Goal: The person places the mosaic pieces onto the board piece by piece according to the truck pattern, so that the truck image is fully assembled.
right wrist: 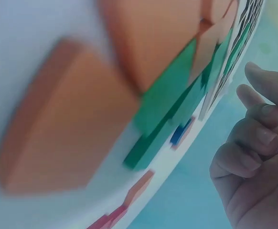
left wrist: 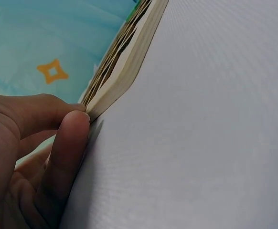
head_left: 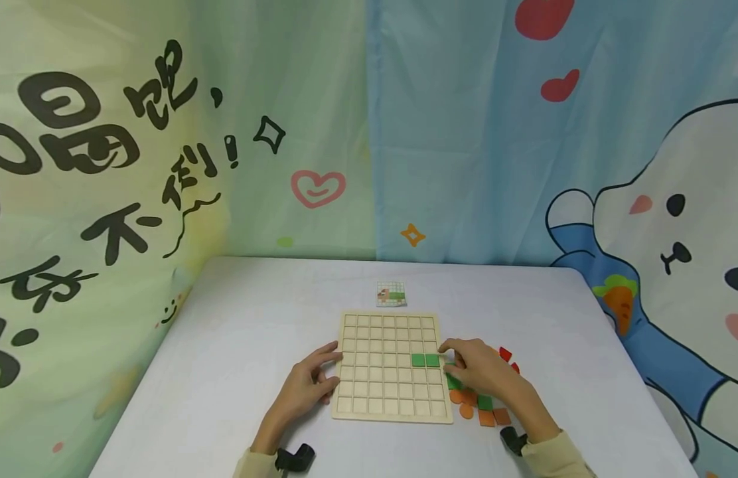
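A gridded wooden board (head_left: 383,391) lies on the table with two green squares (head_left: 418,360) side by side in its right part. My left hand (head_left: 307,383) is at its left edge; in the left wrist view, thumb and forefinger of that hand (left wrist: 41,143) pinch the board's corner (left wrist: 105,99). At the right edge is my right hand (head_left: 479,366), above loose green and orange pieces (head_left: 486,417). In the right wrist view, that hand (right wrist: 263,152) has thumb and forefinger apart with nothing between them, the other fingers bent.
A small picture card (head_left: 391,294) lies behind the board. Red pieces (head_left: 505,354) are beyond my right hand, and orange round pieces (head_left: 466,411) lie by the board's right front corner. A printed curtain (head_left: 321,119) hangs behind the white table (head_left: 225,332).
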`<state>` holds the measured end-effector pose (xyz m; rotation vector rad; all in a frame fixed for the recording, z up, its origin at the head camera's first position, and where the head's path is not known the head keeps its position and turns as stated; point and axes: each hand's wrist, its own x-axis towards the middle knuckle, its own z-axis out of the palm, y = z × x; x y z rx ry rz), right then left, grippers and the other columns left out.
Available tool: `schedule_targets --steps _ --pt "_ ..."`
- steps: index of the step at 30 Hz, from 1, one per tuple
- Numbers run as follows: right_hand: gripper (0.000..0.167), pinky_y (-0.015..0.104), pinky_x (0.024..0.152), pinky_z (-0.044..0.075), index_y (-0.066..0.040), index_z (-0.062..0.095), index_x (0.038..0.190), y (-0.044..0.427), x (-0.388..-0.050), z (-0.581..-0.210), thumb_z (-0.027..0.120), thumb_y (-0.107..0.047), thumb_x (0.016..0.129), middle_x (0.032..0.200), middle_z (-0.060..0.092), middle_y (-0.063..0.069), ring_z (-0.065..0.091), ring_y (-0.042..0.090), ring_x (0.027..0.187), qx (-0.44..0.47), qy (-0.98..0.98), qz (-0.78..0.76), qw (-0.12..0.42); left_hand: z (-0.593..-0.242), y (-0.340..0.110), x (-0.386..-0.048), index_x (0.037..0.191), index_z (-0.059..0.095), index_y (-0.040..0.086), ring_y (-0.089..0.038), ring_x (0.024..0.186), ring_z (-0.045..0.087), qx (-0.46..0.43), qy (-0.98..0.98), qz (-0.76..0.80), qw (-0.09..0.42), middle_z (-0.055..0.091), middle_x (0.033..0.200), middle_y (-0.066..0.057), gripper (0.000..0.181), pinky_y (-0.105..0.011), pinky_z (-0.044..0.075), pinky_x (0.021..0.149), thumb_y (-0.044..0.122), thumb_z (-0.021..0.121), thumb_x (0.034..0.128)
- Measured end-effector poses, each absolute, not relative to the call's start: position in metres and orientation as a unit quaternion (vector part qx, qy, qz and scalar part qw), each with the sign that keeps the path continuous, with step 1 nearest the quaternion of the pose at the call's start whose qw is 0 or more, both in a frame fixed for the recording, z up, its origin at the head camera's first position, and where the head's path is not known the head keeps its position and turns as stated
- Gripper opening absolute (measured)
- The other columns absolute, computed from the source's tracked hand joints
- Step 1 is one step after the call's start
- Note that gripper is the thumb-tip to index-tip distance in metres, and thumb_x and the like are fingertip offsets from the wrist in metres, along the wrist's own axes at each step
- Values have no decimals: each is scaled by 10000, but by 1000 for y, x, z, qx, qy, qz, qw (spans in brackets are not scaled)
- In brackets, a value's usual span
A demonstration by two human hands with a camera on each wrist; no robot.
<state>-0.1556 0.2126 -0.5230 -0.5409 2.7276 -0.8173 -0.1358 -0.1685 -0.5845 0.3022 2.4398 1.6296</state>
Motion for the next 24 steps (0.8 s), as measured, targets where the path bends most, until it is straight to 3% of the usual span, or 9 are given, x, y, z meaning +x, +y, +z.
schedule_targets --steps 4,15,24 --pt "282 193 563 331 -46 710 1219 222 -154 -523 772 -121 954 646 452 -69 368 22 575 -188 938 -271 105 -584 -168 -136 1439 642 51 -75 547 616 96 822 553 96 471 1665 -127 531 -189 504 503 3 755 922" --pt "297 225 574 335 -95 730 1250 240 -145 -521 761 -168 964 682 492 -30 430 90 622 -121 948 -259 138 -583 -169 -133 1436 645 52 -82 550 609 94 810 570 100 470 1666 -126 535 -190 499 508 2 761 916" --pt "294 226 591 318 -100 737 1206 262 -136 -525 801 -188 932 669 474 -35 416 87 622 -108 956 -242 126 -584 -169 -134 1440 643 54 -79 549 610 96 813 565 100 470 1666 -125 539 -185 496 509 1 760 917"
